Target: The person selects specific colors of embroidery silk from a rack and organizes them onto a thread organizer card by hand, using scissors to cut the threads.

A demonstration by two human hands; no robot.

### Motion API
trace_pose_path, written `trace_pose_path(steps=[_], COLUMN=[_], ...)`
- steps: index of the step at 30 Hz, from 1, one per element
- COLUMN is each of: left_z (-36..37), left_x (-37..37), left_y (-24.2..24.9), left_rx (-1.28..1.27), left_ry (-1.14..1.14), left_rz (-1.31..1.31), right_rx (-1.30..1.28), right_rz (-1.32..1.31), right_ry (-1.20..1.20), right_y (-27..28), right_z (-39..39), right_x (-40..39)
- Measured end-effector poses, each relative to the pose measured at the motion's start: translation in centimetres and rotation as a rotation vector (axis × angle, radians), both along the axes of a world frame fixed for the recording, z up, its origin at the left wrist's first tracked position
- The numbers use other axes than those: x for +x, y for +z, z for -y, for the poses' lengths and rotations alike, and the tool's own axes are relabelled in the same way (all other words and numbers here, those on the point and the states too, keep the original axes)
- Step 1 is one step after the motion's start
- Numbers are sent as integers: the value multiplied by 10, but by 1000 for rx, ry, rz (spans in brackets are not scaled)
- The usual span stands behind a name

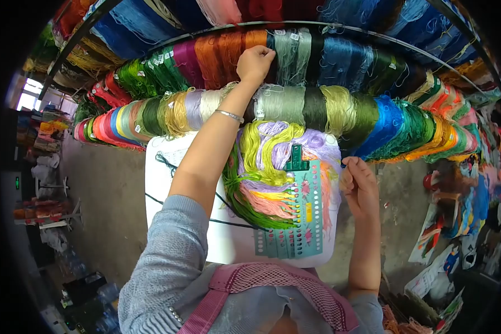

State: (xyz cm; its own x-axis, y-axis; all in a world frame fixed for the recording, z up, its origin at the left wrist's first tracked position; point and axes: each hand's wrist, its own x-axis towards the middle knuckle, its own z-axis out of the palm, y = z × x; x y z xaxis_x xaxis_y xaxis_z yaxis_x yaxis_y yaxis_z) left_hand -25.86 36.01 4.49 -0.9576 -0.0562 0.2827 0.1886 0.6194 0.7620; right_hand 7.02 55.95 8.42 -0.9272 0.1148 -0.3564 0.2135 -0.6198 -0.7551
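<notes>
My left hand (255, 65) is raised to the upper rod, its fingertips pinched at a narrow hank of dark teal thread (270, 40). Between orange and pale grey-green hanks, this one is partly covered by the hand. Low on the right, my right hand (360, 186) has its fingers curled and thumb pressed in; what it holds, if anything, is too small to make out. Beside it lies a white board (217, 245) bearing a teal thread-holder card (312, 222) with rows of holes. Bundled green, yellow, lilac and peach threads (261, 147) are looped through the card. A dark green clip (297, 158) sits at its top.
A lower rod of coloured hanks (281, 106) curves across in front of me, just beyond the board. More blue hanks (133, 28) hang higher up. Dark green strands (167, 161) trail over the board's left side. Cloth and thread piles (467, 206) stand at right.
</notes>
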Motion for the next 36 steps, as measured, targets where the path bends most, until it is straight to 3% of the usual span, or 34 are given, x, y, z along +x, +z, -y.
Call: trace_pose_path(steps=[5, 7, 13, 15, 18, 20, 22, 28, 30, 33, 34, 36], left_z=[13, 17, 25, 27, 29, 33, 37, 42, 46, 71, 86, 133], left_x=[-4, 1, 45, 73, 124, 149, 159, 177, 184, 194, 201, 205], left_y=[-6, -6, 26, 35, 48, 50, 44, 37, 38, 49, 58, 58], left_rx=[133, 292, 577, 518, 406, 513, 378, 285, 338, 387, 419, 712], left_ry=[-68, -191, -348, -438, -553, -620, -642, -598, -608, -608, -492, -358], left_rz=[38, 79, 280, 227, 120, 221, 205, 119, 117, 164, 367, 405], right_rx=[17, 26, 111, 233, 185, 112, 20, -120, -3, 315, 352, 331], right_rz=[13, -3, -41, -154, -114, -169, -165, -143, -246, -224, -222, -277], right_ry=[-37, -45, 64, 168, 163, 222, 279, 277, 331, 209, 227, 259], right_y=[-5, -4, 16, 23, 23, 15, 6, -6, -8, -8, -6, 8], right_z=[-10, -11, 9, 15, 32, 39, 49, 57, 52, 39, 29, 6], right_x=[-3, -9, -61, -88, -131, -160, -187, -241, -247, -230, -219, -174])
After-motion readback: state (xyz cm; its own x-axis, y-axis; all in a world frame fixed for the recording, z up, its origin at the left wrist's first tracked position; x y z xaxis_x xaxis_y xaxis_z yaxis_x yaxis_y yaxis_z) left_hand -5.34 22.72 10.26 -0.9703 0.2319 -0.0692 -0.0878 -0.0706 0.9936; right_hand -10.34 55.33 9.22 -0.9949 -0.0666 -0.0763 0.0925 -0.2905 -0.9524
